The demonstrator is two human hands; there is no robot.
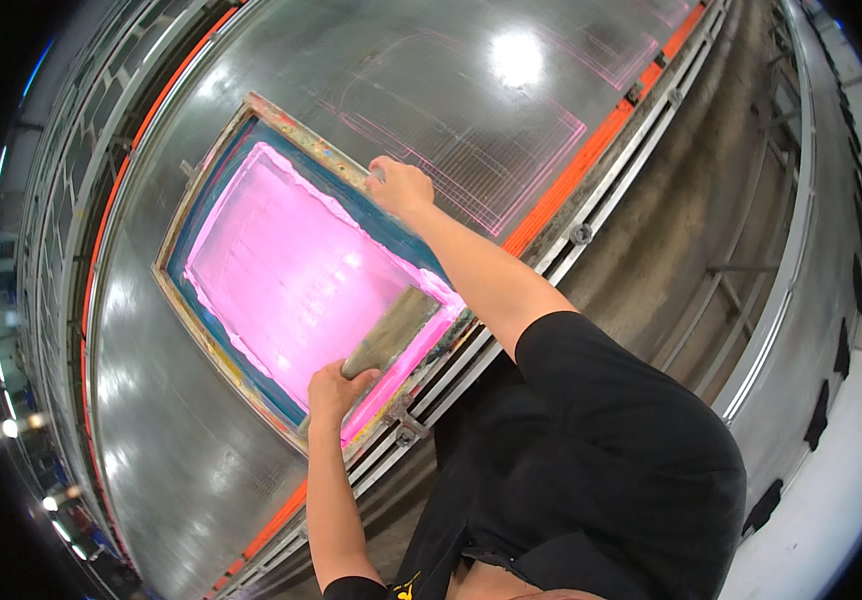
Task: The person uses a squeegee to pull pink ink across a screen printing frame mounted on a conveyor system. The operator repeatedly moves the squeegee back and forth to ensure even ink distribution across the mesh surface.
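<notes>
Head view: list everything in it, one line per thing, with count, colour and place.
Screen frame: one, worn wood with a blue border and pink-inked mesh, lying flat on the table, centre left.
Squeegee: one, grey-brown blade, resting on the mesh at the frame's near end.
Table: one, shiny grey metal, long, with faint pink printed outlines beyond the frame.
Orange strip: one, along the table's right edge.
Metal rails: several, grey, beside the orange strip.
Clamp: one, grey metal, on the rail by the frame's near corner.
Black shirt: one, lower right.
Left hand: one, closed in a grip on the squeegee.
Right hand: one, holding the frame's far edge.
</notes>
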